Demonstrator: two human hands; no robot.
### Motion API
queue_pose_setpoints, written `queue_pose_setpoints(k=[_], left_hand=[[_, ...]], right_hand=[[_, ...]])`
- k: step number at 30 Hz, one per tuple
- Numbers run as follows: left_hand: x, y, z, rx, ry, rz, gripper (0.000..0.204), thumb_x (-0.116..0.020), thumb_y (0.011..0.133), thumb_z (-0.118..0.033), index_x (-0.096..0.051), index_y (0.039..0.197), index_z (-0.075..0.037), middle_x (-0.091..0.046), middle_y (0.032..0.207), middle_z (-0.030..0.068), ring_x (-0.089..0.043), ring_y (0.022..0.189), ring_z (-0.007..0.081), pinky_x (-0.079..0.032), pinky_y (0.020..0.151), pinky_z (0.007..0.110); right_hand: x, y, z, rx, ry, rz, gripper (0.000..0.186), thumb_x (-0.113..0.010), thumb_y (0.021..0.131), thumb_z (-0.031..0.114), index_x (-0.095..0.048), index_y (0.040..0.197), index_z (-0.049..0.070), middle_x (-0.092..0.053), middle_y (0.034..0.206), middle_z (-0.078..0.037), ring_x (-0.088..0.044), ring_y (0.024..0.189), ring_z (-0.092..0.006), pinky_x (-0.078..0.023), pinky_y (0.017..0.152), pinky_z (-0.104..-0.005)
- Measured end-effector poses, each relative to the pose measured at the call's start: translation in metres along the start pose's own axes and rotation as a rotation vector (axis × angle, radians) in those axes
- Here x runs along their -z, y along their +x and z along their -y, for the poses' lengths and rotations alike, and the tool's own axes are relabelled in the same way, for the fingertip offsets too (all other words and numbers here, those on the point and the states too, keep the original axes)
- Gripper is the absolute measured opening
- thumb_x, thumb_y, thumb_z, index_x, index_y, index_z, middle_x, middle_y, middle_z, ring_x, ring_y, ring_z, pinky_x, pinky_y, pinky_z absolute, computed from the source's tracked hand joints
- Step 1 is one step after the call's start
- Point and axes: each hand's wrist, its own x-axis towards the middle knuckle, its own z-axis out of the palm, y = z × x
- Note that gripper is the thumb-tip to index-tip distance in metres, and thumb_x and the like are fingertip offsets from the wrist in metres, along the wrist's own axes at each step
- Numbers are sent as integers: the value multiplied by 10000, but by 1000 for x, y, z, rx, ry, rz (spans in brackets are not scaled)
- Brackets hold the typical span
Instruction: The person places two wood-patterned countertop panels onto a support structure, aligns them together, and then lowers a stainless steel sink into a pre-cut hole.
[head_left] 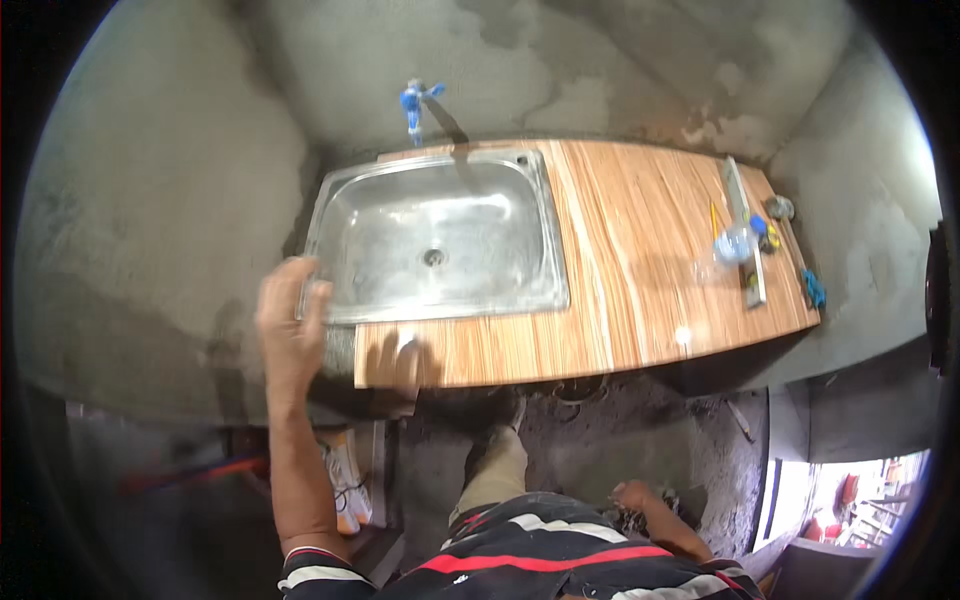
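Observation:
A stainless steel sink (433, 215) lies on a wood-grain countertop (610, 250), its left end reaching past the board's front left section. My left hand (290, 320) is at the sink's near left corner, slightly blurred. Its thumb and fingers are apart with nothing visible between them; whether it touches the rim I cannot tell. Low beside my body, my right hand (632, 494) hangs over the dark floor, well away from the counter. Its fingers are too unclear to make out, and no held object shows.
A blue tap (413, 103) sticks out of the grey wall behind the sink. At the counter's right end are a clear plastic bottle (733, 245), a long metal bar (737, 190), a yellow pencil (714, 218) and a blue item (813, 288). Rough grey walls enclose the counter.

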Motion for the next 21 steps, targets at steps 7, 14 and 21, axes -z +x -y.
queue_pose_setpoints(k=[7,14,21], left_hand=[[-210,106,83,-92,-75,506,393,-724,897,-161,-641,1243,5,-628,1316,196,-562,1243,391,-475,1030,453],[-376,182,124,-163,265,559,472,-601,972,-373,-618,1345,-84,-658,1270,214,-631,1151,402,-515,942,504],[-409,170,143,-78,167,549,581,-629,973,-297,-492,1491,-72,-413,1582,170,-318,1489,395,-328,1185,473]], right_hand=[[118,-34,102,1,253,-81,412,-662,905,418,-756,1086,59,-768,944,-143,-725,921,-265,-540,862,-394],[127,-22,57,251,217,-240,392,-666,899,340,-719,1136,32,-734,1030,-206,-710,910,-346,-549,822,-424],[275,-185,191,329,284,-25,395,-627,982,356,-692,1203,35,-741,1133,-116,-696,1033,-254,-532,923,-399]])
